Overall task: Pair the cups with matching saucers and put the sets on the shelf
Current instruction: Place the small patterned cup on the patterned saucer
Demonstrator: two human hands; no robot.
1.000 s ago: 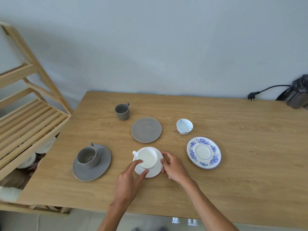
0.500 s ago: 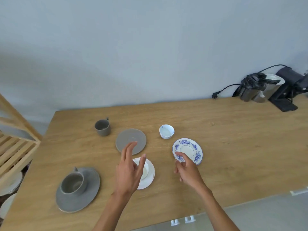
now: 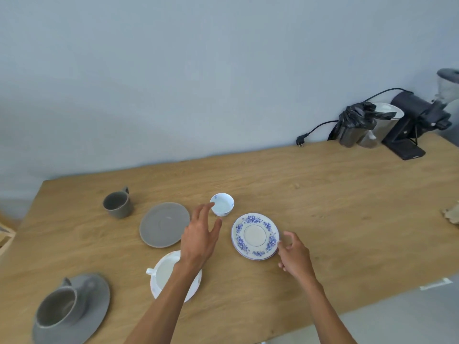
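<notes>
Desk (image 3: 323, 194): light wood top, set against a pale wall.

Left hand (image 3: 201, 234): fingers spread and straight, held over the desk, holding nothing. Its fingertips reach the near left rim of the small blue-patterned cup (image 3: 221, 204); whether they touch it cannot be told.

Right hand (image 3: 294, 254): fingers loosely curled at the near right edge of the blue-flowered saucer (image 3: 255, 236). Fingertips are at the rim; a firm pinch cannot be confirmed.

Small blue-patterned cup: upright on the desk, white inside, just beyond the blue-flowered saucer and apart from it.

Blue-flowered saucer: flat on the desk, white centre, blue floral band.

White cup (image 3: 164, 270): upright on the white saucer (image 3: 192, 291), handle to the left, near the front of the desk, partly hidden by the left forearm.

Grey saucer (image 3: 164, 224): flat on the desk, nothing on it, left of the small blue-patterned cup.

Small grey cup (image 3: 117, 204): upright on the desk, handle to the back, just left of the grey saucer.

Large grey cup (image 3: 58, 307): upright on the large grey saucer (image 3: 95, 311), at the near left corner.

Black appliance (image 3: 409, 127): far right corner, with a black bag (image 3: 357, 117) over a container beside it, and a loose plug (image 3: 301, 141) lying on the desk.

Wooden shelf (image 3: 6, 240): only a corner shows at the left edge.
</notes>
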